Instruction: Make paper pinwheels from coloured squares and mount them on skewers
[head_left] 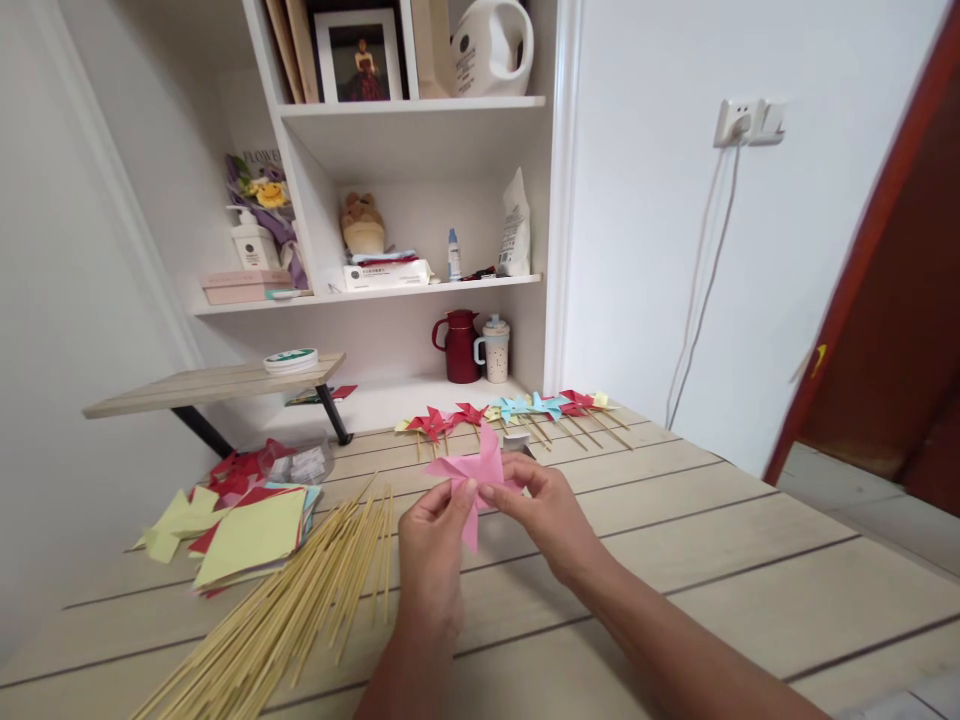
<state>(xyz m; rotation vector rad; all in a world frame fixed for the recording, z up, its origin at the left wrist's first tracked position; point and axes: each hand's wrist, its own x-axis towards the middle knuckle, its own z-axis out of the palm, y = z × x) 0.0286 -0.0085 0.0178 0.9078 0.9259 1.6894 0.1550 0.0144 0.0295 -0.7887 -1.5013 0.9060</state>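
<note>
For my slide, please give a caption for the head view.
Both hands, left and right, fold a pink pinwheel above a table beside skewers and paper.

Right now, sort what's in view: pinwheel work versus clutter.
In use: pink folded paper pinwheel held by left hand and right hand; bamboo skewers; coloured paper squares; finished pinwheels.
Lying about: red jug, lidded mug, framed photo.

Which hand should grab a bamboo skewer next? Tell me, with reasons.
Left, probably. The left hand sits right beside the pile of bamboo skewers, which spreads to its left. The right hand is on the far side of the pink paper pinwheel that both hands pinch, so it would have to cross over.
</note>
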